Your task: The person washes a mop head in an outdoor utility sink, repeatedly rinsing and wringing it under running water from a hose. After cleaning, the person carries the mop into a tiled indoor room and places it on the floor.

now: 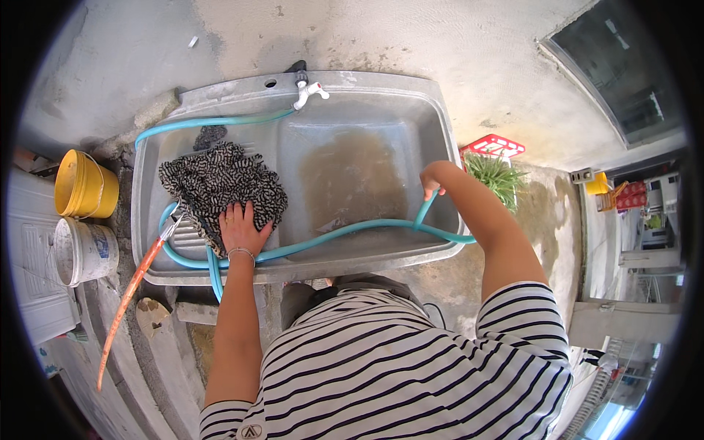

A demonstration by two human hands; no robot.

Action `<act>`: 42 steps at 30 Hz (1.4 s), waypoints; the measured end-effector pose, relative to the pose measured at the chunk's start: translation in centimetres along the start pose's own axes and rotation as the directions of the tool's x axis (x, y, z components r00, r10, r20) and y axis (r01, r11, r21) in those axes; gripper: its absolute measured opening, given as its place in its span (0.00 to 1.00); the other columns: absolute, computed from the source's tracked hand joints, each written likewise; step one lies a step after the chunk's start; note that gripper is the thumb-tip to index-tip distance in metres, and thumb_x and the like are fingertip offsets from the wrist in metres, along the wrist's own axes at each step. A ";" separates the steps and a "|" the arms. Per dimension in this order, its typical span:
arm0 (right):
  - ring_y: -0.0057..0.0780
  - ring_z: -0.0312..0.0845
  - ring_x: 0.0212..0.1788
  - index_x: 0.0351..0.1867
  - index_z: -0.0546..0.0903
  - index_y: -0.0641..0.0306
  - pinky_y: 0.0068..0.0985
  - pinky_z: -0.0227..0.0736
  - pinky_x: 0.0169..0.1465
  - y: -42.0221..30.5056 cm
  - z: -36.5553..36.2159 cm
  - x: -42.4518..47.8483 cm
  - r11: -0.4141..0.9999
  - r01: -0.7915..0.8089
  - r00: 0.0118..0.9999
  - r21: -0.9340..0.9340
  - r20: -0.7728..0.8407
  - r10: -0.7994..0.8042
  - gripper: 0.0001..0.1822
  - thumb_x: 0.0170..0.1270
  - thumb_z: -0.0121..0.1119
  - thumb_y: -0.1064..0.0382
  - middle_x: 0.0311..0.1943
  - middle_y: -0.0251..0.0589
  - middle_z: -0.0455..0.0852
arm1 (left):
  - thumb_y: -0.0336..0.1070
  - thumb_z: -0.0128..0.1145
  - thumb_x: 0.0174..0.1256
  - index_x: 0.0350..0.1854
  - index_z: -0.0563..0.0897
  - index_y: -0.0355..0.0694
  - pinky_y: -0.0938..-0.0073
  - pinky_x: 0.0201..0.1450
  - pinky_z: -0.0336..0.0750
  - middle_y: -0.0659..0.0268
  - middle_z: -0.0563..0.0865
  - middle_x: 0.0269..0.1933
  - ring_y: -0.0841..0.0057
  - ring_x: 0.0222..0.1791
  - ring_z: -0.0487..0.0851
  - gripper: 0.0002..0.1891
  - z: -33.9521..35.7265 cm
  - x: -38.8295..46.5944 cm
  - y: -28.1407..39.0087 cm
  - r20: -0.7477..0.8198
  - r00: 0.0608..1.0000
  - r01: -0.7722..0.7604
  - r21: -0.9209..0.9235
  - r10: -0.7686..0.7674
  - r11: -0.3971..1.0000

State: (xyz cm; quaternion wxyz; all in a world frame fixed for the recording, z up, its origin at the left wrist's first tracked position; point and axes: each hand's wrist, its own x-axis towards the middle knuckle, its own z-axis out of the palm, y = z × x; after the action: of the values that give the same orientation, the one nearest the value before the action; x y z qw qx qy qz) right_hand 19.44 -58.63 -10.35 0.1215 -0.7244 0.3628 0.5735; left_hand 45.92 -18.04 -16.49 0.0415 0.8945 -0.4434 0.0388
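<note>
My left hand [242,231] rests with spread fingers on a bunched black-and-white patterned cloth [220,181], which lies on the ribbed left side of a grey sink [363,264]. At the sink's right side my right hand [433,181] is closed around the end of a turquoise hose [341,231]. The hose runs across the sink, with a loop at the left. A white plastic tap [308,94] with a turquoise hose on its spout stands at the back rim. Brownish water or residue covers part of the basin floor. A small dark cloth [210,136] lies behind the patterned one.
A long orange-handled tool [132,294] leans over the sink's left edge. Further left stand a yellow bucket [88,184] and a white bucket [88,250]. A green plant [495,176] and a red plastic crate [495,144] are right of the sink. A wall rises behind.
</note>
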 end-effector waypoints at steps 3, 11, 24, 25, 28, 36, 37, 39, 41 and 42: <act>0.28 0.75 0.24 0.40 0.87 0.56 0.30 0.72 0.27 -4.7 0.0 -3.4 0.962 0.258 0.963 0.089 0.057 -0.264 0.14 0.56 0.69 0.53 0.28 0.34 0.81 | 0.63 0.60 0.53 0.61 0.75 0.40 0.51 0.70 0.55 0.50 0.76 0.60 0.53 0.65 0.69 0.38 -0.2 -0.1 -0.3 0.001 1.000 0.009 -0.002 -0.009 1.000; 0.36 0.80 0.25 0.39 0.85 0.56 0.37 0.73 0.31 -13.5 0.9 -5.8 0.689 0.693 0.650 -0.213 -0.229 -0.724 0.14 0.65 0.56 0.51 0.25 0.40 0.83 | 0.63 0.61 0.53 0.60 0.76 0.40 0.53 0.70 0.57 0.50 0.77 0.60 0.55 0.64 0.70 0.38 -0.4 0.0 -0.1 -0.011 1.000 0.006 -0.026 -0.006 1.000; 0.47 0.83 0.40 0.41 0.84 0.54 0.43 0.77 0.42 -13.4 -1.0 -5.1 0.905 0.396 0.527 -0.157 -0.768 -0.364 0.13 0.65 0.57 0.50 0.35 0.44 0.86 | 0.63 0.61 0.52 0.61 0.75 0.39 0.50 0.70 0.55 0.48 0.76 0.60 0.52 0.64 0.70 0.38 -0.1 0.0 -0.2 -0.003 1.000 0.007 -0.031 -0.007 0.999; 0.46 0.83 0.40 0.41 0.84 0.53 0.43 0.77 0.42 -12.5 -1.3 -4.8 0.904 0.387 0.536 -0.182 -0.753 -0.381 0.13 0.64 0.58 0.50 0.36 0.43 0.86 | 0.63 0.61 0.52 0.61 0.75 0.39 0.50 0.70 0.55 0.48 0.76 0.60 0.52 0.64 0.70 0.38 -0.1 0.0 -0.1 -0.001 1.000 0.011 -0.031 -0.011 0.999; 0.45 0.83 0.41 0.42 0.83 0.53 0.43 0.77 0.42 -11.8 -2.5 -3.9 0.885 0.387 0.550 -0.260 -0.705 -0.448 0.14 0.61 0.61 0.50 0.36 0.42 0.87 | 0.63 0.61 0.52 0.61 0.75 0.39 0.50 0.70 0.55 0.48 0.77 0.60 0.52 0.64 0.70 0.38 -0.3 0.1 -0.1 -0.004 1.000 0.010 -0.047 -0.010 0.999; 0.47 0.80 0.44 0.42 0.82 0.54 0.44 0.75 0.42 -15.3 -8.5 -0.8 0.774 0.404 0.310 -0.488 -0.723 -0.617 0.12 0.57 0.62 0.57 0.35 0.43 0.84 | 0.62 0.61 0.52 0.61 0.75 0.40 0.49 0.71 0.55 0.49 0.76 0.60 0.52 0.65 0.68 0.38 -0.6 0.0 -0.2 0.031 0.999 0.033 -0.056 -0.031 0.998; 0.47 0.80 0.46 0.42 0.82 0.55 0.43 0.75 0.42 -16.2 -9.4 0.5 0.771 0.363 0.210 -0.524 -0.760 -0.615 0.12 0.56 0.61 0.59 0.37 0.42 0.84 | 0.63 0.61 0.51 0.59 0.77 0.41 0.50 0.71 0.55 0.51 0.77 0.58 0.54 0.64 0.70 0.38 -0.6 -0.1 -0.4 -0.008 1.000 0.025 -0.026 -0.025 0.999; 0.47 0.78 0.50 0.42 0.82 0.56 0.44 0.75 0.44 -16.8 -10.4 3.3 0.812 0.316 0.082 -0.491 -0.838 -0.539 0.12 0.55 0.59 0.62 0.39 0.42 0.84 | 0.63 0.62 0.50 0.59 0.77 0.41 0.50 0.71 0.55 0.52 0.77 0.58 0.55 0.64 0.69 0.38 -0.4 0.0 -0.1 -0.023 1.000 0.017 -0.041 -0.018 0.999; 0.48 0.76 0.52 0.42 0.82 0.58 0.45 0.75 0.46 -18.2 -10.4 6.2 0.861 0.348 0.020 -0.370 -0.916 -0.401 0.13 0.54 0.57 0.64 0.40 0.42 0.83 | 0.63 0.62 0.51 0.61 0.75 0.41 0.49 0.70 0.54 0.50 0.75 0.61 0.53 0.66 0.68 0.38 -0.7 0.3 0.0 0.030 0.999 0.033 -0.061 -0.032 0.998; 0.49 0.77 0.51 0.42 0.82 0.58 0.46 0.75 0.47 -19.0 -9.9 7.4 0.847 0.427 0.070 -0.317 -0.922 -0.380 0.12 0.54 0.57 0.65 0.40 0.44 0.83 | 0.63 0.61 0.51 0.61 0.75 0.42 0.49 0.70 0.54 0.50 0.75 0.61 0.53 0.66 0.68 0.38 -0.7 0.5 0.1 0.029 0.999 0.034 -0.063 -0.032 0.997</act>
State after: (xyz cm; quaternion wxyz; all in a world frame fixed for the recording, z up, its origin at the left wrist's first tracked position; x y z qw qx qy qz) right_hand 40.02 -53.93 -18.61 0.0344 -0.9851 0.1519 -0.0727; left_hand 46.08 -18.42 -15.74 0.0642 0.9003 -0.4303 0.0115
